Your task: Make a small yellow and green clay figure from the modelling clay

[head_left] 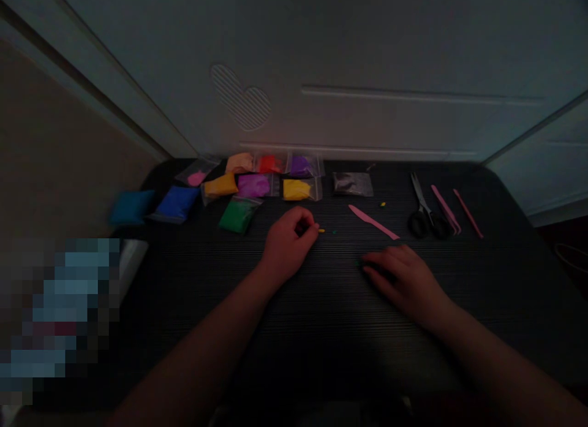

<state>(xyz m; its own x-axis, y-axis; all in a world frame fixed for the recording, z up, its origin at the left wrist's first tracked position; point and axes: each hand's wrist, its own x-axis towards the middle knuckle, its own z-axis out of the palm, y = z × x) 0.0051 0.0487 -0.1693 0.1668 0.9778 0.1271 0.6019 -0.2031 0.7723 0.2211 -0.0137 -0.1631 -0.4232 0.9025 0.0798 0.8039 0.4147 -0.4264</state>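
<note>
My left hand (290,243) is closed in a pinch on a thin yellow piece of modelling clay (321,231), which sticks out past the fingertips. Just right of it a tiny green bit (334,232) lies on the dark table (316,317). Lower and to the right, my right hand (404,280) has its thumb and forefinger drawn close together at a small dark green piece of clay (358,263); the dim light blurs its shape. A pink plastic knife (374,222) lies beyond that hand, and a small yellow lump (383,204) is farther back.
Several bags of coloured clay, among them a green bag (237,216) and a blue bag (176,203), lie at the back left. Scissors (423,206), pink tools (445,209) and a thin pink stick (468,214) lie at the right. A white panel (367,59) rises behind the table.
</note>
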